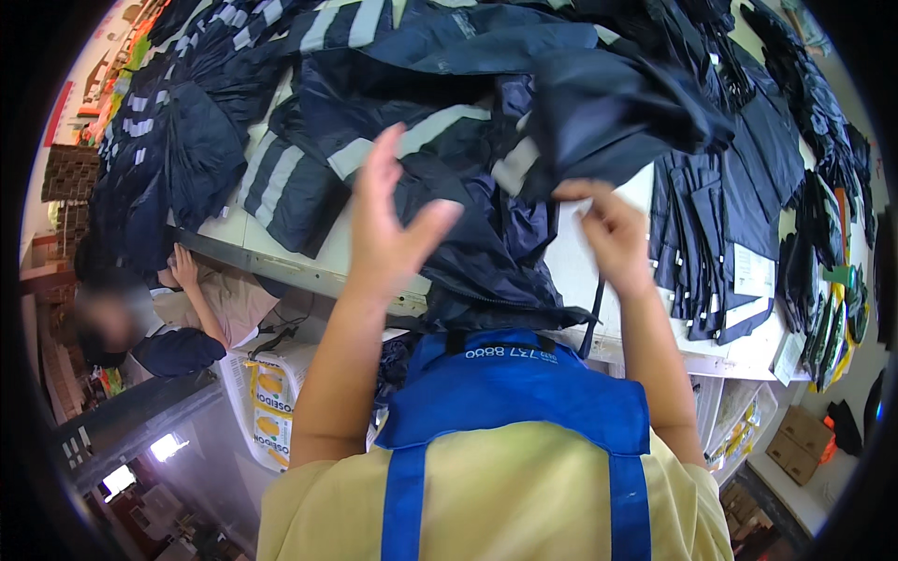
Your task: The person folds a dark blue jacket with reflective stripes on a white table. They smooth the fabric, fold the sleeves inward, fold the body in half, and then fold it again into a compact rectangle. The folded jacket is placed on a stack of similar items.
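L grip (385, 222) spread, empty; R grip (615, 230) curled, hold on blurred dk garment (622, 112) unclear

A jacket (472, 234) is lying on the counter (575, 257) between a garment pile (201, 140) on the left and a garment stack (697, 224) on the right; a basket (238, 407) is standing near left, below the counter.

A pale yellow shirt (519, 510) with short, loose sleeves (297, 500) fills the lower centre of the frame. Over it sits a bright blue apron (519, 397), its 2 flat, matching straps (404, 510) reaching the bottom edge. White print (510, 353) marks the apron's upper part.
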The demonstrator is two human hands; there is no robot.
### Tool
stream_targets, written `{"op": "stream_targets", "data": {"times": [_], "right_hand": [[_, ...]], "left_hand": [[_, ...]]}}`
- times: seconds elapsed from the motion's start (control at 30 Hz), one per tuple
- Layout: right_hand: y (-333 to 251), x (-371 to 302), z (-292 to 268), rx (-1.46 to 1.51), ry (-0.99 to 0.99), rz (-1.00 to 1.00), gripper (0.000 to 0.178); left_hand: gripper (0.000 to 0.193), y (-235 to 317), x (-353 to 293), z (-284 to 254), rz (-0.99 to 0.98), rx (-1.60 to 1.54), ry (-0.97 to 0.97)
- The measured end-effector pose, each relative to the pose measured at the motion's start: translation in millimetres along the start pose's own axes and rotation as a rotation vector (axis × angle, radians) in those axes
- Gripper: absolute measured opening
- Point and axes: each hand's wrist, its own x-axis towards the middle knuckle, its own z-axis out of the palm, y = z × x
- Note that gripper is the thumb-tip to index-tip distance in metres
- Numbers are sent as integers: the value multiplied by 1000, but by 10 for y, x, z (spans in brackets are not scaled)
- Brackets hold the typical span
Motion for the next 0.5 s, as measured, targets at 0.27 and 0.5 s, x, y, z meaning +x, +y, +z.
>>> {"op": "stream_targets", "data": {"times": [0.27,0.5], "right_hand": [[-131,-331,105,-120,-248,-271,17],[26,-552,-19,1062,441,88,20]], "left_hand": [[63,348,438,353,-60,-191,-132],[54,337,52,480,135,-102,-35]]}}
